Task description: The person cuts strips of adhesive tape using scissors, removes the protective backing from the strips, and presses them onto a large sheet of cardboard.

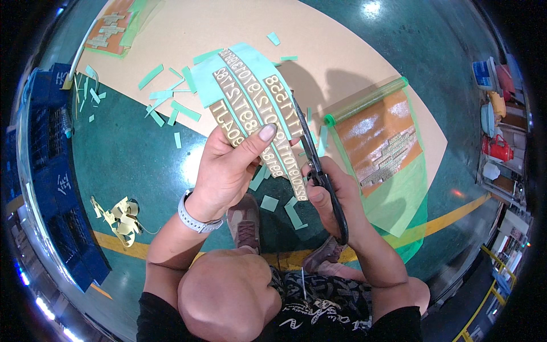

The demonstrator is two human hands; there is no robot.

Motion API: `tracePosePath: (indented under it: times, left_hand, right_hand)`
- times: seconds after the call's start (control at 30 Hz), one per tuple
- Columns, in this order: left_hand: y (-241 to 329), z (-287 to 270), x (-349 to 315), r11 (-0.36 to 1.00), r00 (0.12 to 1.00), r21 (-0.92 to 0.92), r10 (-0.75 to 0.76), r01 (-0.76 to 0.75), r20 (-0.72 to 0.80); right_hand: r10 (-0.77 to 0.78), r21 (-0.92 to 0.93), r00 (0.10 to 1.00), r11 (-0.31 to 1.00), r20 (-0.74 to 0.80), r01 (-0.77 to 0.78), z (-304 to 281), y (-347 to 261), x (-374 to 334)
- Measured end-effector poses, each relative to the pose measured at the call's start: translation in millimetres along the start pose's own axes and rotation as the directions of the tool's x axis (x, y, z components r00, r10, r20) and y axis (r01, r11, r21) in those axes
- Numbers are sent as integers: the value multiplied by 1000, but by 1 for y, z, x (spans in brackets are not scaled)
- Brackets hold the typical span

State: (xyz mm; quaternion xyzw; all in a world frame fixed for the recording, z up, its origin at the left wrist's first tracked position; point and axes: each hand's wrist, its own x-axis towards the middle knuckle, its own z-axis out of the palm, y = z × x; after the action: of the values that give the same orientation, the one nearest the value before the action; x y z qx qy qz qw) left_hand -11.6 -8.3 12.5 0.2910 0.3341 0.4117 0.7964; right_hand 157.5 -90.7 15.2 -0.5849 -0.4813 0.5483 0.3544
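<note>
My left hand (219, 168) grips a thin, bent sheet (228, 68) between thumb and fingers. The sheet is light green, with tan strips of raised, mirrored characters running across it. In my right hand (342, 199) is a pair of black-handled scissors (321, 179). Their dark blades point up and away from me along the right edge of the sheet, touching or very close to it. My right fingers are wrapped round the handles. Whether the blades are fully closed is hard to make out.
A large tan board (182, 25) lies on the green floor (137, 159), with light green offcuts (151, 77) scattered over both. Right of my hands lies a partly rolled green film (370, 102) with an orange sheet (393, 137). Cream scraps (122, 219) lie left; blue crates (54, 188) stand beyond.
</note>
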Motion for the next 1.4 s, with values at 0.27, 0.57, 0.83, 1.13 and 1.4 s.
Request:
tracePosePath:
  times: [0.27,0.57,0.83,1.13,1.4]
  left_hand:
    - [2,1,-1,1000,1000,-28,3,-3,-4]
    - [1,1,-1,1000,1000,-30,-1,2,7]
    - [-2,0,-3,999,999,32,31,-30,-39]
    - [1,-12,5,936,999,-352,-41,31,-20]
    - [6,-5,4,975,996,-210,-85,74,-42]
  right_hand:
    - [-9,-9,1000,1000,0,9,-1,-2,1]
    - [-10,-70,1000,997,-12,9,-4,-5,1]
    - [-39,-156,999,987,-17,36,-9,-7,-1]
    - [-20,-262,1000,965,-1,19,-27,-8,-9]
    - [-85,-279,996,956,16,86,-25,0,-11]
